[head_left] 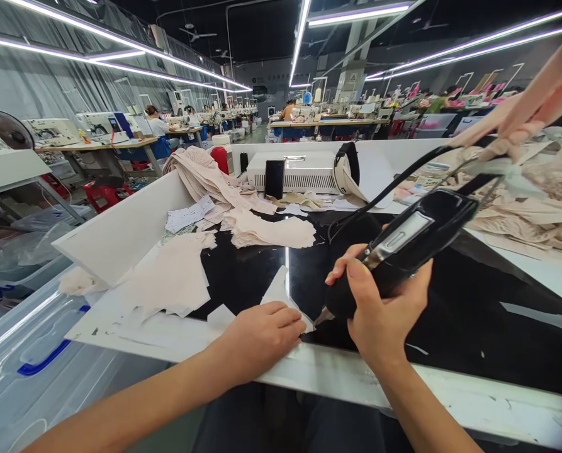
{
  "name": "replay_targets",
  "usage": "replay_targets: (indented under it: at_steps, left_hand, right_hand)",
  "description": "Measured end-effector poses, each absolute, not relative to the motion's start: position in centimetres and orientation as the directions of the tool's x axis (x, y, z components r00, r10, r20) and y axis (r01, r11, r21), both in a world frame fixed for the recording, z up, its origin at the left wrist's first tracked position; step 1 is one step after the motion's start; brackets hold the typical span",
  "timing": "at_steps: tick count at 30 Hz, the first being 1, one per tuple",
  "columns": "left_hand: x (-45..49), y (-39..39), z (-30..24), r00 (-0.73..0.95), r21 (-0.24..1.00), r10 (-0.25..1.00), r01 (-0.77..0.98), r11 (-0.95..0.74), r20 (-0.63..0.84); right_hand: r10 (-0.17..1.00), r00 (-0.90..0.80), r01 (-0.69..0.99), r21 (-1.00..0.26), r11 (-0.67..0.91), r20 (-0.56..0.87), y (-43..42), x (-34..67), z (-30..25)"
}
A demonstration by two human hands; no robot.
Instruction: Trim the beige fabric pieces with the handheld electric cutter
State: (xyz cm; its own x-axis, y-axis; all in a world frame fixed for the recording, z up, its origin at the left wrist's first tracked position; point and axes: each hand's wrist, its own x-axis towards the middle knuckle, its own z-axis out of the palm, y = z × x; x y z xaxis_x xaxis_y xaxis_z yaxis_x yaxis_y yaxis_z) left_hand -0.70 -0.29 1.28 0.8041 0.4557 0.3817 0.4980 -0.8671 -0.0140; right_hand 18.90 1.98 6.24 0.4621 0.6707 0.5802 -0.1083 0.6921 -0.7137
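Observation:
My right hand (pixel 384 308) is wrapped round a black corded power tool (pixel 403 242) with a silver metal plate on its side. The tool's narrow metal tip (pixel 325 316) points down at the tabletop, close to the edge of a thin white piece (pixel 277 286). Bent over this piece, my left hand (pixel 266 336) presses it against the black work surface (pixel 450 302) near the front edge, fingers together. Whether the piece is fabric or paper I cannot tell. My left thumb is hidden.
Stacked pale pink fabric pieces (pixel 172 277) lie at left, with more (pixel 274 228) behind. A phone (pixel 274 179) leans on a white vented box (pixel 304 173). The tool's cord (pixel 389 185) rises at right, past a blurred pinkish shape (pixel 535 94). A clear bin (pixel 49 365) stands lower left.

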Motion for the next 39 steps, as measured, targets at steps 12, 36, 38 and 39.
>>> replay_targets:
  at_steps: [12,36,38,39]
  left_hand:
    - [-0.33,-0.81,1.69,0.79,0.025,0.518,0.541,-0.841,0.33]
    - [-0.27,-0.86,1.33,0.778,0.055,0.544,0.557,-0.829,0.313]
    - [-0.34,-0.92,1.35,0.774,0.061,0.551,0.562,-0.825,0.313]
    - [-0.39,-0.95,1.34,0.769,0.063,0.557,0.569,-0.82,0.313]
  right_hand:
    - [0.669,0.471,-0.113,-0.713,0.692,0.575,1.92,19.08,6.32]
    - [0.678,0.484,-0.086,-0.741,0.666,0.553,1.48,18.99,6.29]
    - [0.676,0.48,-0.075,-0.742,0.666,0.559,1.47,19.0,6.22]
    - [0.675,0.476,-0.074,-0.739,0.67,0.564,1.47,19.0,6.19]
